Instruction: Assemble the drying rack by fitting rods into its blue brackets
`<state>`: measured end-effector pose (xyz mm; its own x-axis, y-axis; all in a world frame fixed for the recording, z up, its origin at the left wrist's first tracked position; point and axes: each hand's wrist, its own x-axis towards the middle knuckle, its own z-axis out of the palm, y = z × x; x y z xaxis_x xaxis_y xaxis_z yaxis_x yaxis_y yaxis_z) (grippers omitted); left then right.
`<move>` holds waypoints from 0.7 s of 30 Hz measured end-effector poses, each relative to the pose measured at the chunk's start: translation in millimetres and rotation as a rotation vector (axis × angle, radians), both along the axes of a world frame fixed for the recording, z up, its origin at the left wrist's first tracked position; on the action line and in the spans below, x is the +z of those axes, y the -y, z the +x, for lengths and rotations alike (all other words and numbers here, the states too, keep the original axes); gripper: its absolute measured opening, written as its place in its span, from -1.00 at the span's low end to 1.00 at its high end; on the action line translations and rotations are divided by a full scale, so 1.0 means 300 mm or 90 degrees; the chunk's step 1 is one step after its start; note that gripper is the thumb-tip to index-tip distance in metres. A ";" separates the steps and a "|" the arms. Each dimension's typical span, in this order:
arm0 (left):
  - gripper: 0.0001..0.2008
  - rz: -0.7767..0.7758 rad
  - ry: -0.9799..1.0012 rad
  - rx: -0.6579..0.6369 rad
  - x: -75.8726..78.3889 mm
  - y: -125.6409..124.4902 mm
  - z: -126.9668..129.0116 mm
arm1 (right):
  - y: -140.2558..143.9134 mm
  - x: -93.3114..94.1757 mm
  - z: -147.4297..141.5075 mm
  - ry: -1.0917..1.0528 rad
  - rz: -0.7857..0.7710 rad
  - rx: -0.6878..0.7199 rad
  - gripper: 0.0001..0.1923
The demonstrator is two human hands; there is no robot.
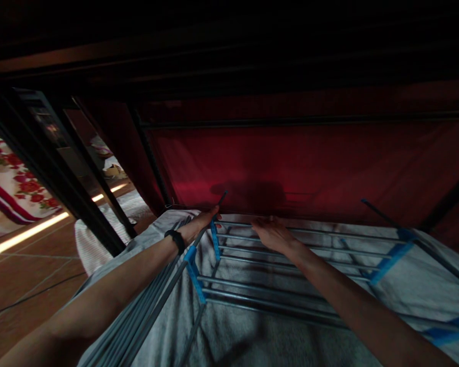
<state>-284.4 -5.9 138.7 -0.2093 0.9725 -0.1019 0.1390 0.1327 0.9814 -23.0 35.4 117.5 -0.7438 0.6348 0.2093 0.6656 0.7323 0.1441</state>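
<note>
A rack of thin grey metal tubes with blue plastic brackets lies on a pale cloth. My left hand (205, 221), with a dark band on the wrist, is closed around the side tube by the far left blue bracket (215, 239). The tube's end pokes up past its fingers. My right hand (271, 233) reaches to the far metal tube (309, 231), its fingers bent over it; their tips are partly hidden. Nearer to me is a second left bracket (195, 275). More blue brackets (392, 262) join the tubes on the right.
Several loose grey tubes (145, 300) lie bundled to the left on the pale cloth (290, 336). A red fabric panel (245, 158) in a dark frame stands behind the rack. Dark posts (57, 168), a tiled floor (26, 285) and a flowered cloth (19, 178) are at left.
</note>
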 end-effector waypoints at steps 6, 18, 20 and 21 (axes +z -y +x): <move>-0.45 -0.020 -0.014 0.003 -0.034 -0.047 -0.033 | -0.014 -0.010 -0.004 -0.011 -0.008 -0.005 -0.60; -0.42 -0.023 -0.043 -0.002 -0.049 -0.069 -0.049 | -0.011 0.011 -0.013 -0.020 -0.065 -0.035 -0.61; -0.43 -0.020 -0.049 0.005 -0.061 -0.084 -0.056 | -0.018 0.011 -0.015 -0.017 -0.072 -0.036 -0.61; -0.43 -0.024 -0.053 0.008 -0.067 -0.091 -0.060 | -0.022 0.011 -0.016 -0.015 -0.076 -0.035 -0.61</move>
